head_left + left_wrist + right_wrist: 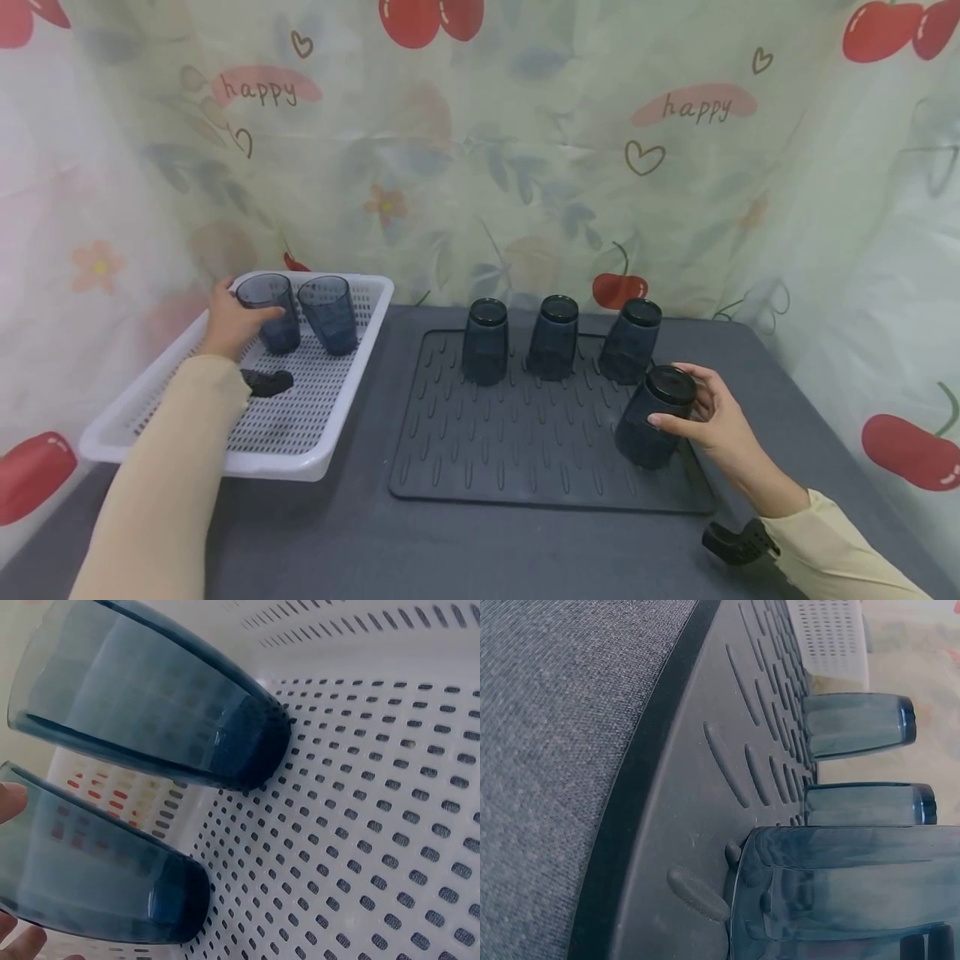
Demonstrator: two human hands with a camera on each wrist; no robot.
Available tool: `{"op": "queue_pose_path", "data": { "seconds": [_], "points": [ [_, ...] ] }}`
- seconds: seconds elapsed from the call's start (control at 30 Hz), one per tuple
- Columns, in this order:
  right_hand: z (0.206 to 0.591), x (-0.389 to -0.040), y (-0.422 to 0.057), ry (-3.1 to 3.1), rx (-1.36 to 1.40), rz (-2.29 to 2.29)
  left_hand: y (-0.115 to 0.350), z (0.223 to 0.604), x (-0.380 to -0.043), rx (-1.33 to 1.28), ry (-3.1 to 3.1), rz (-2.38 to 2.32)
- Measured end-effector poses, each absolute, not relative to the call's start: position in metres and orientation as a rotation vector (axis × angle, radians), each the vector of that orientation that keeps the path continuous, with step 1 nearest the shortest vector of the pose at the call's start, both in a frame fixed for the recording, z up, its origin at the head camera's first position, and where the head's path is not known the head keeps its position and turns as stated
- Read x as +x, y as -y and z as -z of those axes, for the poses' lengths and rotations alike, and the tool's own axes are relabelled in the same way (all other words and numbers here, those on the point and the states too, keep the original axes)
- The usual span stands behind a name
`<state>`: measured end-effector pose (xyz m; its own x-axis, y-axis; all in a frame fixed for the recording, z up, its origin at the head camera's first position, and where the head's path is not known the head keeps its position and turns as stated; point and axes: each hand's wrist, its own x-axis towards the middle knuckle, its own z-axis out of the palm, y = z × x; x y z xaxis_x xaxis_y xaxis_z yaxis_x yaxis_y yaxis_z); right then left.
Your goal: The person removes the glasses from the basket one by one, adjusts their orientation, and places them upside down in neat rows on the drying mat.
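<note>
In the head view my left hand (228, 323) holds a clear blue drinking glass (282, 332), thumb across its near side, inside a white perforated basket (270, 465). That glass stands mouth up. Beside it is a second upright blue glass (332, 321); both bases show against the basket floor in the left wrist view. My right hand (722, 429) grips an upside-down blue glass (647, 429) between thumb and fingers, at the right end of a dark ridged drying mat (510, 479). In the right wrist view its rim is down at the mat's ridges.
Three more upside-down glasses, a left one (485, 346), a middle one (553, 342) and a right one (628, 346), stand along the mat's back edge. A grey cloth (480, 546) covers the table. Printed curtains (465, 167) enclose the back and sides.
</note>
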<state>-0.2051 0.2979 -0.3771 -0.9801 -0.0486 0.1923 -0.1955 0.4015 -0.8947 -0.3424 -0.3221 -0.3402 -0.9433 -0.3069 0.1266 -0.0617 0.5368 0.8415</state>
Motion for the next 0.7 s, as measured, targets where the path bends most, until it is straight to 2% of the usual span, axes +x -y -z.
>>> {"op": "queue_pose_path", "data": {
  "seconds": [0.7],
  "points": [
    [0.3757,-0.2047,-0.2974,2.524,0.215,-1.631,0.3204,0.3349,-0.3436,0.314,2.581,1.329]
  ]
}}
